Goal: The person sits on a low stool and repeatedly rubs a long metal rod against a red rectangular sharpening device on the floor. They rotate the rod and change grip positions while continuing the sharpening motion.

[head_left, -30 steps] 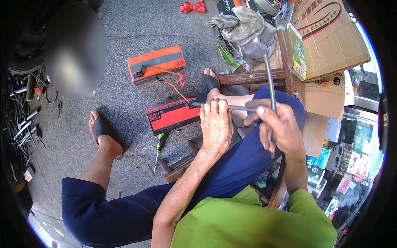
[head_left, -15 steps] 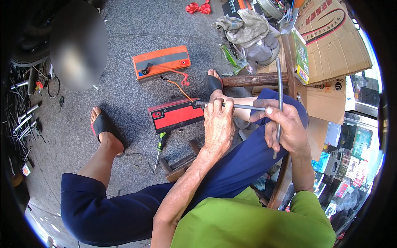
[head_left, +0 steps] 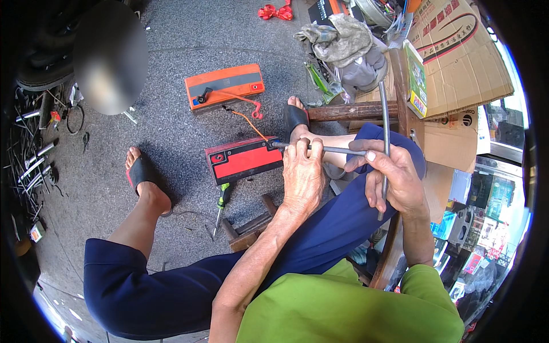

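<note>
A grey metal T-handle wrench (head_left: 343, 150) spans both my hands. My left hand (head_left: 303, 180) is closed over its shaft, close beside the red and black battery (head_left: 246, 163) on the floor. The wrench's tip meets the battery's right top corner, where an orange wire also ends; the exact contact is too small to tell. My right hand (head_left: 394, 174) grips the T-handle at the crossbar, fingers curled around it. Farther off lies an orange and grey battery (head_left: 251, 76), carrying a black clamp and an orange lead. A green and black screwdriver (head_left: 222, 203) lies beside the red battery.
A low wooden stool (head_left: 250, 230) stands between my legs, and a wooden bar (head_left: 349, 110) runs beside my right foot. Cardboard (head_left: 463, 68), a grey rag (head_left: 340, 43) and a glass display case (head_left: 486, 217) crowd the right. Metal parts (head_left: 34, 163) are heaped at the left.
The upper end of the wrench's crossbar has tipped very slightly left. Both hands keep their hold, and the batteries stay where they were.
</note>
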A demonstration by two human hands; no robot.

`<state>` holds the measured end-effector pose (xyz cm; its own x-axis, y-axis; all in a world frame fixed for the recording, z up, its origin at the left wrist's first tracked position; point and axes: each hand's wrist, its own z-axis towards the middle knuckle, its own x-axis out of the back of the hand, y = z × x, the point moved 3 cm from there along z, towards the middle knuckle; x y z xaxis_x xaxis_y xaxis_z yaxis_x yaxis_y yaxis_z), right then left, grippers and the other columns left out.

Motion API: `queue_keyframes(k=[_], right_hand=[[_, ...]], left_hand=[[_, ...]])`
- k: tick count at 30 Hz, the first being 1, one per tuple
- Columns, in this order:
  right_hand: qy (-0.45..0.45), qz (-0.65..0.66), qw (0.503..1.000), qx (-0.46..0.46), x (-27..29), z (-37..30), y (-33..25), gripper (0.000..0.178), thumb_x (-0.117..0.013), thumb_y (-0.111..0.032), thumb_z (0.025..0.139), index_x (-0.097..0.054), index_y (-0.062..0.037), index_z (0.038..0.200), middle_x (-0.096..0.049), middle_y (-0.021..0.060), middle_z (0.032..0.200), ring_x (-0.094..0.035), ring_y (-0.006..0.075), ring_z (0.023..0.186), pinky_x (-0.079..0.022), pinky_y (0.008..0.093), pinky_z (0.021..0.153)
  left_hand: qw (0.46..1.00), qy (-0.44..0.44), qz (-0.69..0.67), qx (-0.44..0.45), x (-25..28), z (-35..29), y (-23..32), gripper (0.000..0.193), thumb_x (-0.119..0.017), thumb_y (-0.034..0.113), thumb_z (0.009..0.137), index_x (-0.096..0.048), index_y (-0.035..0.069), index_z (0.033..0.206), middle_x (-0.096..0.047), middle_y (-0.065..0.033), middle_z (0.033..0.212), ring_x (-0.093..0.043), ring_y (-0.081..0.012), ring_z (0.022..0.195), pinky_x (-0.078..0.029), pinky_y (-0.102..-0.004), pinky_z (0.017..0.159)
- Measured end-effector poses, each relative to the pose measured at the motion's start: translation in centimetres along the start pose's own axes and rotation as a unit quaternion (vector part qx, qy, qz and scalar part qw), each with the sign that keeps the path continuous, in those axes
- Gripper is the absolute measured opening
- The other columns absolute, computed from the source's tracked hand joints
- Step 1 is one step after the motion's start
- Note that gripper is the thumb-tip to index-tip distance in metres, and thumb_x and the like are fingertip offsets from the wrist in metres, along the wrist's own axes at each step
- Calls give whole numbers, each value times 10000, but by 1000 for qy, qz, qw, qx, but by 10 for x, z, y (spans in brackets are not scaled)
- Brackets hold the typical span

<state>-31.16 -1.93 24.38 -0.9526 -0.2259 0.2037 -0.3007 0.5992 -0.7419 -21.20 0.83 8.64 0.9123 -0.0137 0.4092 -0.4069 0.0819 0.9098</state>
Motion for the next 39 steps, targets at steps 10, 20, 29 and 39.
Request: queue_keyframes(k=[10,20,29,39], right_hand=[[-33,143,989,-26,-9,3,-1,357,-459,-158,1009,-496,94,1259,-628,208,1036,-636,180,507,-502,232,342],[-52,-175,983,28,-24,10,-13,331,-466,-225,1031,-564,7,1245,-628,107,865,-608,135,470,-463,220,380],[-74,-752,408,513,-42,9,-54,330,-641,-165,768,-667,-67,1082,-590,129,1284,-519,258,1257,-323,565,1113],[-139,-547,776,281,-8,-11,-66,1110,-915,-456,521,-434,-7,1414,-482,204,1402,-437,328,1337,-333,442,1119]], left_hand=[[1000,15,10,-10,3,2,-4,338,-579,9,858,-515,20,1189,-527,-190,1116,-514,-379,1024,-450,-479,852],[1000,20,2,17,8,1,-10,264,-567,18,872,-514,-6,1130,-538,-175,1056,-520,-376,979,-449,-470,838],[986,113,-39,-113,30,17,24,311,-639,-13,753,-529,31,1040,-512,-99,830,-525,-293,823,-368,-417,758],[983,121,-65,-121,48,22,31,230,-624,-42,808,-550,30,1014,-518,-116,790,-514,-304,731,-357,-401,674]])
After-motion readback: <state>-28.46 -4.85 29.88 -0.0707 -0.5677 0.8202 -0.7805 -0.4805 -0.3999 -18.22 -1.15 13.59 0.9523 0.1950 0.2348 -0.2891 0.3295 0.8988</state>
